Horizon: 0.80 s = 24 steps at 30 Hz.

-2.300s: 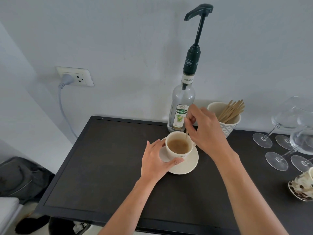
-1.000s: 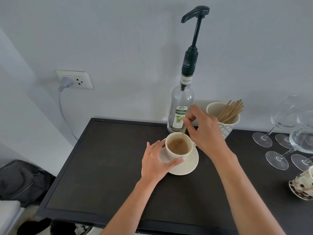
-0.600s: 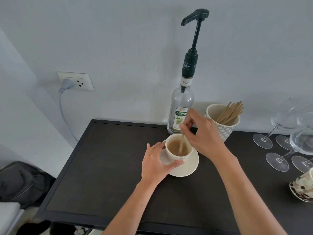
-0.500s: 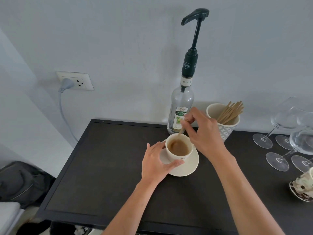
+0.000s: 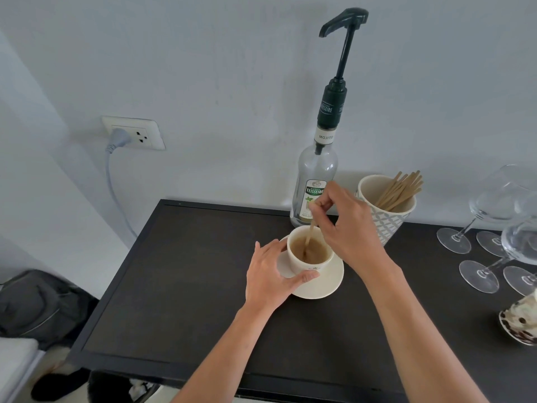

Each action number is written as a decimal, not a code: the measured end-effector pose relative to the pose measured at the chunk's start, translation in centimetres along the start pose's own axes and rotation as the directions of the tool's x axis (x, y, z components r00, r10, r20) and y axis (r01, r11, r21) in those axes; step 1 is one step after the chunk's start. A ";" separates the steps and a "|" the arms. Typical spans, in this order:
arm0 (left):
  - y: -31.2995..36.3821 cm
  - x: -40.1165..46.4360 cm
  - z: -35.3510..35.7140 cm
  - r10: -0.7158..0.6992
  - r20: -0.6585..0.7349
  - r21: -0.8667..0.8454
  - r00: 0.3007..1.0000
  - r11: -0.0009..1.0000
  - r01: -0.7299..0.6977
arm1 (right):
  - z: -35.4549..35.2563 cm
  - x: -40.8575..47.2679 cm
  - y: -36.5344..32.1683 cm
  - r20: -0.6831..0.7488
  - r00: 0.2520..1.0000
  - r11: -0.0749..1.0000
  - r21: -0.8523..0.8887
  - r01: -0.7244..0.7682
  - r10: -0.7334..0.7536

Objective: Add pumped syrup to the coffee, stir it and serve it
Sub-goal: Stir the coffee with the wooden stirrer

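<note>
Pale wall behind a dark tabletop (image 5: pixel 180 286). At the centre, a cream coffee cup (image 5: pixel 309 258) sits on its saucer (image 5: pixel 328 282). The left hand (image 5: pixel 268 277) curves around the cup's near-left side, thumb and fingers touching it. The right hand (image 5: pixel 347 228), just behind the cup, pinches a wooden stir stick (image 5: pixel 308 239) dipped into the coffee. Beyond the right hand stands the syrup pump bottle (image 5: pixel 318 181). Stirring appears to be the step in hand; next would be lifting the stick out, then serving.

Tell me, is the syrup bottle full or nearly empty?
Nearly empty: the syrup bottle shows clear glass above its label, with the wall visible through it.
</note>
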<state>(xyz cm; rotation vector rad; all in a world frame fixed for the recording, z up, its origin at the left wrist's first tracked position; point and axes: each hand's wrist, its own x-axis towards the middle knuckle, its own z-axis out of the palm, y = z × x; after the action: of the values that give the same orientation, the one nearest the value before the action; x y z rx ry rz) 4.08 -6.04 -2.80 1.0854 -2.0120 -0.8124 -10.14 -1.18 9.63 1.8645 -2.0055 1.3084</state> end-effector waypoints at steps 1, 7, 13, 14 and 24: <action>-0.1 0.0 0.0 0.009 -0.007 0.002 1.000 1.000 -0.009 | -0.1 0.1 -0.1 -0.039 0.999 1.000 -0.006 -0.010 0.010; 0.0 -0.1 -0.3 0.006 0.016 0.031 1.000 1.000 -0.007 | -1.0 -0.5 -1.5 -0.154 0.988 1.000 -0.015 0.010 -0.012; 0.1 -0.1 -0.6 -0.014 0.085 0.017 0.996 1.000 0.013 | -1.0 -0.9 -2.7 -0.116 0.993 0.999 -0.040 0.006 -0.010; 0.2 -0.1 -0.6 -0.017 0.086 0.013 0.996 1.000 0.016 | -0.9 -0.9 -2.8 -0.110 0.994 0.999 -0.038 0.005 -0.009; -0.2 -0.1 -0.1 0.002 0.084 0.011 0.996 1.000 -0.003 | -0.8 -1.6 -3.3 -0.082 0.996 1.000 0.012 -0.018 0.019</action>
<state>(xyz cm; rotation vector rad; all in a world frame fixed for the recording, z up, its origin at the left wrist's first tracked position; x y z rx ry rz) 4.31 -6.10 -2.95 1.0711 -2.0899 -0.8596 -7.29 0.91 10.83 1.7701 -1.9837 1.3801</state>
